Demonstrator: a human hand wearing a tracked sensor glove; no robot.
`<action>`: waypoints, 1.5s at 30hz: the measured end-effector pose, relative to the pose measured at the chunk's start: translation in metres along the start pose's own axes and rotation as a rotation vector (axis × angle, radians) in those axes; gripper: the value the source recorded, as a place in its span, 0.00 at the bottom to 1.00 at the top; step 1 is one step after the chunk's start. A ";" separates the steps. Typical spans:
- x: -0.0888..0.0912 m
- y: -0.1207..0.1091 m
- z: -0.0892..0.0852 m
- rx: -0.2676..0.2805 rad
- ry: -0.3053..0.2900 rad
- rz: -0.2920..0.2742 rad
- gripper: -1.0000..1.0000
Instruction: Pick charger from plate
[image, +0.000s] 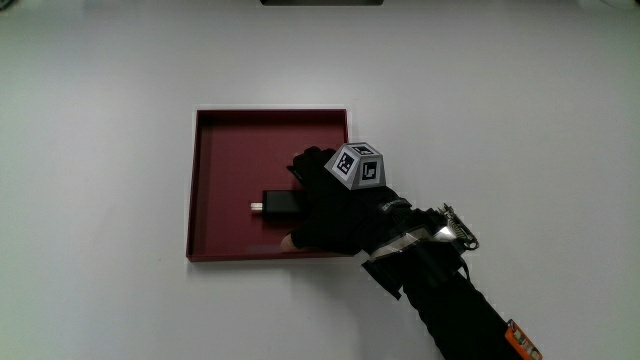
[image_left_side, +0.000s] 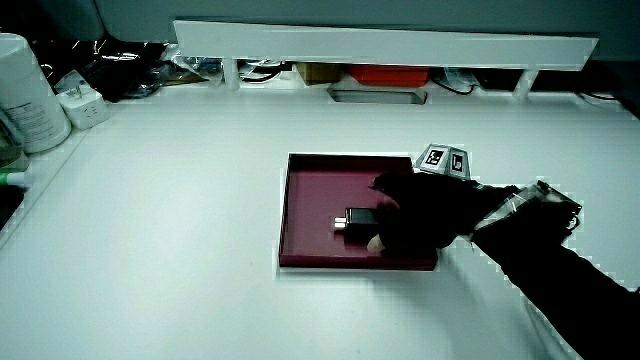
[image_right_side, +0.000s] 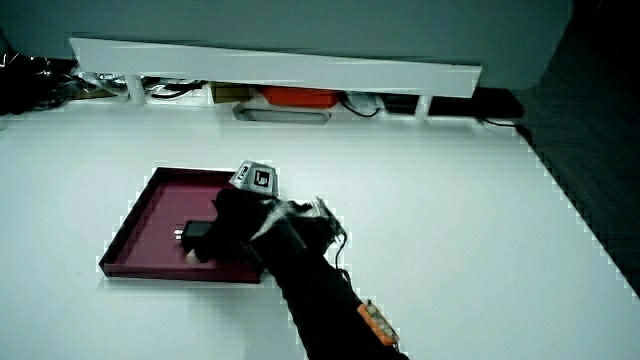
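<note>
The hand reaches into the dark red plate, its grip pinching the black charger lying there on the desk. In both side views, the charger shows little purchase, so a shallow pinch might let it slip on lifting.

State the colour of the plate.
Dark red plate, clearest in the main view.

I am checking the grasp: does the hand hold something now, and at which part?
The hand grips the black charger at its body end, inside the red plate; the metal plug end sticks out free.
</note>
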 end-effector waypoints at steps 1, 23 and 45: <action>0.001 0.002 -0.002 -0.006 0.002 -0.006 0.50; -0.001 0.009 -0.015 0.138 0.005 0.034 0.66; -0.010 0.000 -0.013 0.252 -0.054 0.076 1.00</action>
